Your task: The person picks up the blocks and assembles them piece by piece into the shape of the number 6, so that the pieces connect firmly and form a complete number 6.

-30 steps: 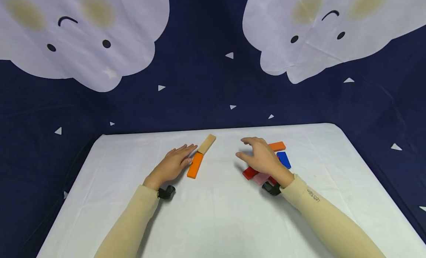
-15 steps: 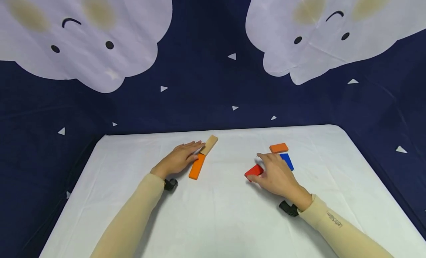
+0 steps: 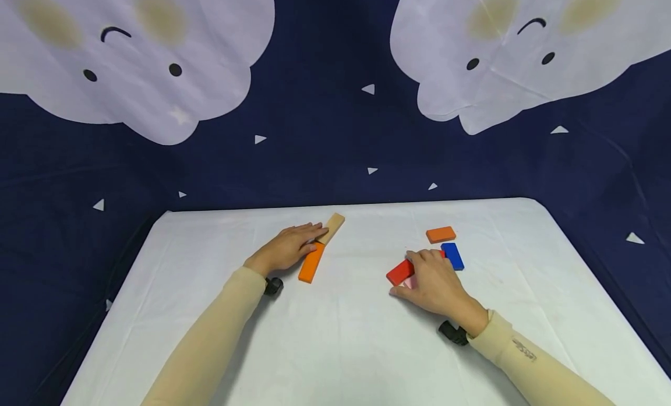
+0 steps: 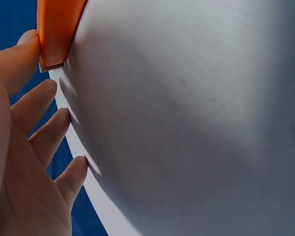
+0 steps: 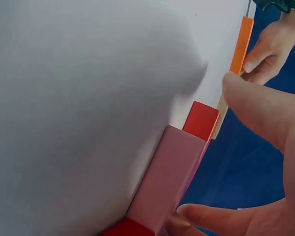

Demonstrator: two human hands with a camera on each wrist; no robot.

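Note:
In the head view my left hand (image 3: 288,247) lies with straight fingers beside two blocks set end to end. Its thumb touches the orange block (image 3: 311,263), and its fingertips reach over the near end of the natural wood block (image 3: 334,226). At the right, my right hand (image 3: 434,283) hovers over a small group of blocks. Under it show a red block (image 3: 400,272) and a pink block (image 5: 168,177). In the right wrist view the fingertips are at the pink block's far side, while the thumb (image 5: 250,96) stands apart from it. The palm hides part of the group.
Behind the right hand lie a second orange block (image 3: 441,235) and a blue block (image 3: 453,256). More red (image 5: 128,228) shows at the pink block's end. All rest on a white-covered table (image 3: 335,348), with a dark blue cloud-print cloth (image 3: 314,161) behind.
My right hand has drawn back toward me and lowered over the red and pink blocks. My left hand has shifted slightly right, onto the wood and orange blocks.

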